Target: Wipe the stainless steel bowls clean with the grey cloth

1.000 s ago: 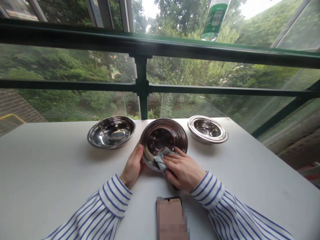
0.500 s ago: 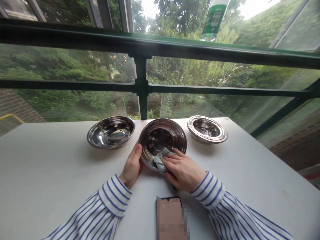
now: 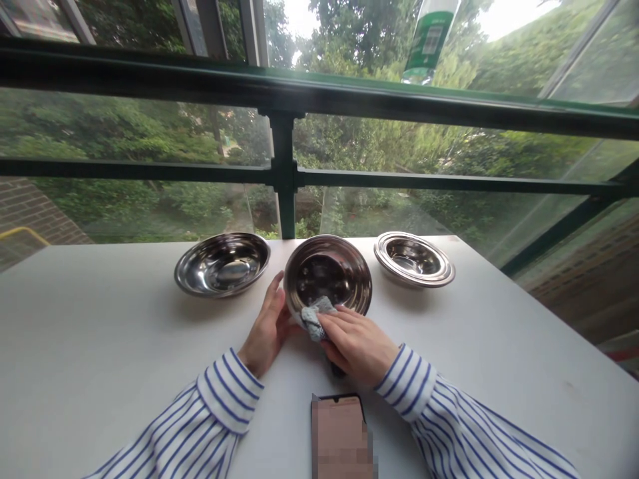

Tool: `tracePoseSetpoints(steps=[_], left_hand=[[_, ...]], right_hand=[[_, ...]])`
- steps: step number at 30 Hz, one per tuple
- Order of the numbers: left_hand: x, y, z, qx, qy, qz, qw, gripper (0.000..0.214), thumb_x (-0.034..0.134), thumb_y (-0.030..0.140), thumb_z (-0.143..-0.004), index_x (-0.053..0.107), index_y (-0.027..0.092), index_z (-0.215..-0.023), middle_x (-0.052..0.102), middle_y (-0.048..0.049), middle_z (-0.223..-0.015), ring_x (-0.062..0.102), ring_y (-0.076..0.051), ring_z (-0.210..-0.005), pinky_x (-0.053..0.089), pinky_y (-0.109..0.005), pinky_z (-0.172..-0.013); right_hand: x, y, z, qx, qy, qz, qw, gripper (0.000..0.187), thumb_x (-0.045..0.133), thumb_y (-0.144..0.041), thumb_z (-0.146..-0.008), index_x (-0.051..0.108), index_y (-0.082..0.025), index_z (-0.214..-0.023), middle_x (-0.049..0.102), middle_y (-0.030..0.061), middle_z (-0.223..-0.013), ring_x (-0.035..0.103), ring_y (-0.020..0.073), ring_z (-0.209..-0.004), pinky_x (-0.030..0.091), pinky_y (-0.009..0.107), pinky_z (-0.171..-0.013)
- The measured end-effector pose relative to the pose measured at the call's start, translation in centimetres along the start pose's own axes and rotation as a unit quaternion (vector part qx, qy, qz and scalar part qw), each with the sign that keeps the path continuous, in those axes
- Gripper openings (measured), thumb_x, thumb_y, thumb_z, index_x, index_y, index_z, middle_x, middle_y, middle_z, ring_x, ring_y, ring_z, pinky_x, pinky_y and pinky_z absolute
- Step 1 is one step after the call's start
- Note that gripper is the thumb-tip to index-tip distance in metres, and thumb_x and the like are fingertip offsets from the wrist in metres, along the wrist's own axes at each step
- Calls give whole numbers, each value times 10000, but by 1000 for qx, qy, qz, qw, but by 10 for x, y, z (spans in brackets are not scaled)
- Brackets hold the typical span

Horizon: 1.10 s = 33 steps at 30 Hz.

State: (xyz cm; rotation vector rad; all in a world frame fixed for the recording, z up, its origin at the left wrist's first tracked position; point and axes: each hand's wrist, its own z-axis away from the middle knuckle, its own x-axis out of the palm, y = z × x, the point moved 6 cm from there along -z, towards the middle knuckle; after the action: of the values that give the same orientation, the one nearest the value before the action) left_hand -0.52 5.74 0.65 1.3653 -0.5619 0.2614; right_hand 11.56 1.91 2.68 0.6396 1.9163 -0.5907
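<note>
A steel bowl point(image 3: 329, 273) stands tilted toward me at the middle of the white table point(image 3: 100, 359). My left hand point(image 3: 267, 329) presses against its left rim with the fingers stretched up along the bowl. My right hand point(image 3: 355, 346) holds a small grey cloth point(image 3: 313, 317) against the bowl's near rim, fingers closed over it. Both sleeves are white with blue stripes.
A second steel bowl point(image 3: 222, 263) sits to the left, and a stack of rimmed steel bowls point(image 3: 414, 258) to the right. A phone point(image 3: 342, 436) lies at the near edge. A green railing point(image 3: 284, 173) with glass runs behind the table; a bottle point(image 3: 429, 40) stands on its top rail.
The bowl has tipped up more steeply toward me. My right hand has slid the cloth left and nearer along the rim. My left fingers have stretched higher up the bowl's side.
</note>
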Motion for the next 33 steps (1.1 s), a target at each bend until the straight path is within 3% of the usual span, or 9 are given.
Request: tracePoseSetpoints(steps=[7,14,20,27,29,33], left_hand=[[6,-2,1,-11,-46,-15,999,578,555,324,-832,333,311,-1366,586,-59,-1223,578,-232,-1040,518,-338,-772],[-1,1,0,9,-3,-22,1000,534,571,332,-821,408,313,-1329,571,-43,-1257,588,-228,-1019,542,-302,-717],[0,2,0,-2,-1,-19,1000,510,560,337,-825,430,326,-1318,549,-28,-1292,587,-239,-1019,551,-333,-725],[0,0,-1,4,10,7,1000,514,531,379,-836,431,267,-1329,580,-52,-1258,559,-256,-1077,525,-358,-803],[-1,1,-1,13,14,13,1000,516,533,378,-835,436,256,-1327,578,-54,-1261,557,-257,-1083,517,-356,-822],[-1,0,-1,-3,21,-5,1000,543,554,375,-821,417,279,-1338,586,-49,-1251,575,-269,-1058,525,-379,-807]], right_hand=[[-1,-2,-2,16,31,-30,999,362,419,-212,-882,467,-88,-1219,650,127,-1088,609,227,-984,460,384,-911],[-2,2,-3,32,-51,-40,997,384,404,-293,-901,470,-125,-1241,611,113,-1170,542,210,-1109,335,433,-1029],[-14,27,5,88,-88,28,992,326,352,-307,-920,598,-155,-1070,661,98,-1057,565,221,-1049,252,481,-1058],[1,-8,-8,34,-48,-7,998,429,376,-304,-892,489,-68,-1232,579,142,-1214,504,231,-1136,332,392,-1033],[0,-7,-8,37,-57,2,998,390,395,-292,-874,534,-90,-1178,622,121,-1147,539,223,-1083,308,398,-1046],[-15,18,1,88,-67,61,992,218,436,-244,-832,637,-165,-861,693,67,-851,607,199,-904,201,449,-1083]])
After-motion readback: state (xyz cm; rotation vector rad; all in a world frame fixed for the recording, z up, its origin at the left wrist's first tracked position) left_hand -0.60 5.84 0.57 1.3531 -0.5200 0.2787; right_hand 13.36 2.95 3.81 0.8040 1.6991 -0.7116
